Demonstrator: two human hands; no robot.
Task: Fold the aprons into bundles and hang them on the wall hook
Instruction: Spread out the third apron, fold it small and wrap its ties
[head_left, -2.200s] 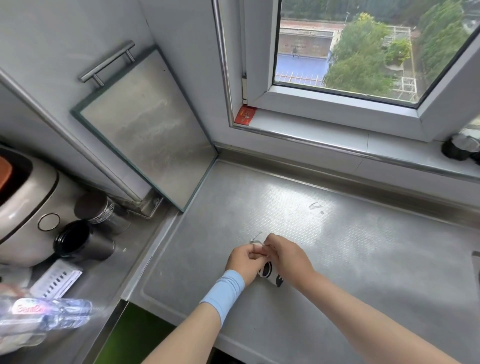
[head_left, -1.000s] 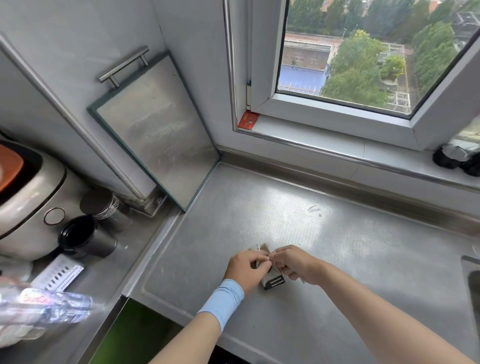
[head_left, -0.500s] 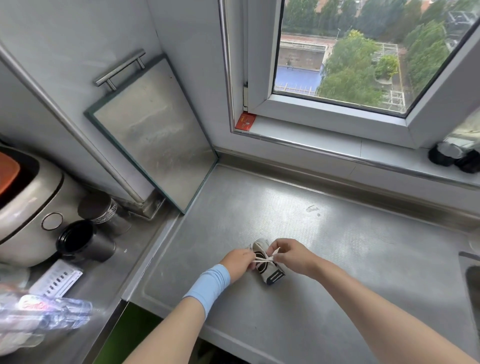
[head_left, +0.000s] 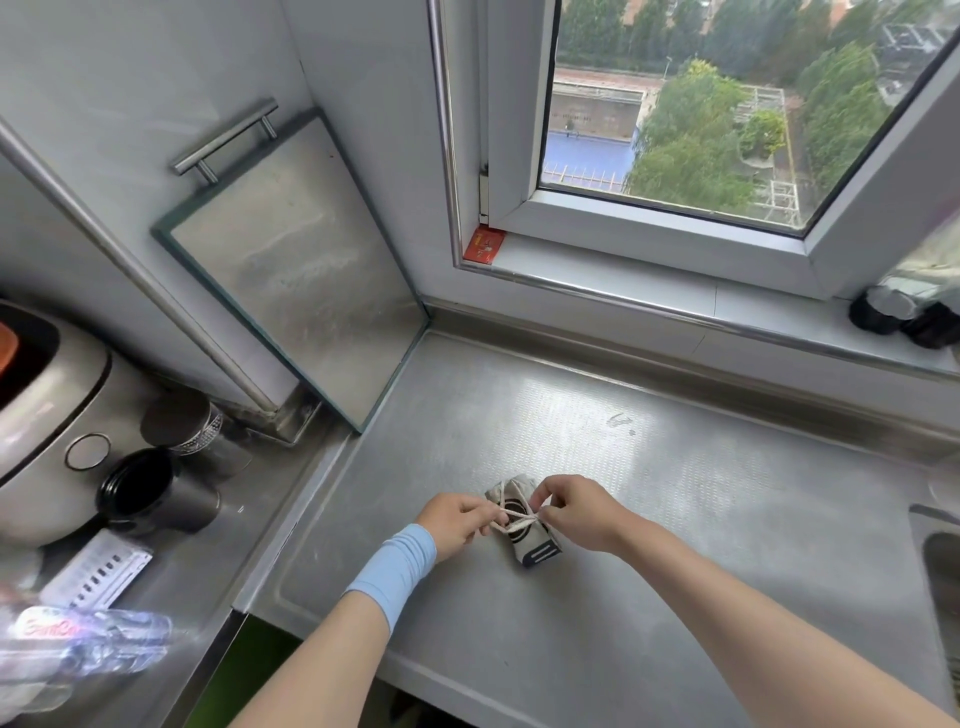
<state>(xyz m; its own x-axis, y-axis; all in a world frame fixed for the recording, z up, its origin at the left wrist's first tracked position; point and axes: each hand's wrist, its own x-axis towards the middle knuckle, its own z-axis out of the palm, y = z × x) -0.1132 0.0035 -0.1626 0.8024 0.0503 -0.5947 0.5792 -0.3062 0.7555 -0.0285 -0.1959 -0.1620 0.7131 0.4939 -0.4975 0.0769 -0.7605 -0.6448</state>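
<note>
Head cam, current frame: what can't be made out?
Head view only:
1. Knot in the cord: too small, and the fingers of the left hand and right hand, both pinching it, cover its ends.
2. Apron bundle: the print is too small to read.
3. Wall hook: outside the frame.
4. Bottle, lower left: blurred, label unreadable.
5. Sink: cut off by the right edge.

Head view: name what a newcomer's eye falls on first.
At the near middle of the textured steel counter, the left hand and right hand pinch a pale cord across a small rolled beige-and-black fabric bundle. Behind, top right, a white-framed window shows green trees far below. A steel-faced board with a bar handle leans in the left corner.
</note>
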